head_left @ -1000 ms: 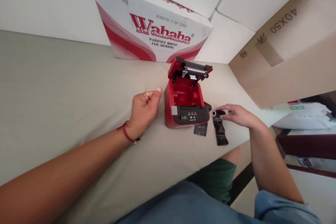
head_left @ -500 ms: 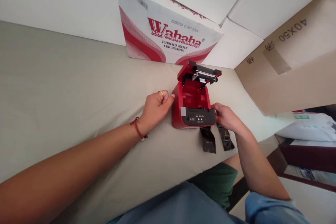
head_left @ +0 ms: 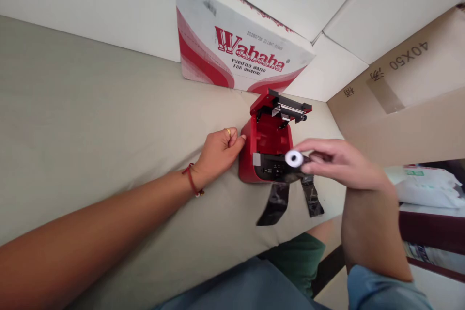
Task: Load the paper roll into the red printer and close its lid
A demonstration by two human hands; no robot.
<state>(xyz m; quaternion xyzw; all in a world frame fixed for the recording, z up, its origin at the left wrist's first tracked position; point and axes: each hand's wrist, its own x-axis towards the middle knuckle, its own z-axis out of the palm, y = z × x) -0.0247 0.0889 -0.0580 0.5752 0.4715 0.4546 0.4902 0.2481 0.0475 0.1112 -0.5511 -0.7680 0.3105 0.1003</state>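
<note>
A small red-and-black printer [head_left: 247, 160] stands on the covered table with its lid [head_left: 281, 106] up; the red bay inside shows no roll. My left hand [head_left: 223, 152] is closed in a fist, its thumb against the printer's left side. Between the thumb and fingers of my right hand [head_left: 332, 160] is a small paper roll [head_left: 294, 158], its white end with a dark core hole facing left. It is held in front of the printer's right front corner, partly covering the button panel [head_left: 271, 167]. A black strip [head_left: 275, 206] hangs below it toward the lower left.
Another black strip [head_left: 313, 198] lies on the table below my right hand. A white-and-red water carton [head_left: 240, 53] stands behind the printer. At the right are a brown cardboard box [head_left: 399, 111] and a white plastic bag [head_left: 428, 186].
My right hand went to the printer's right side and has come up with the paper roll, its black strip swinging out. My left fist has come against the printer. The view has shifted.
</note>
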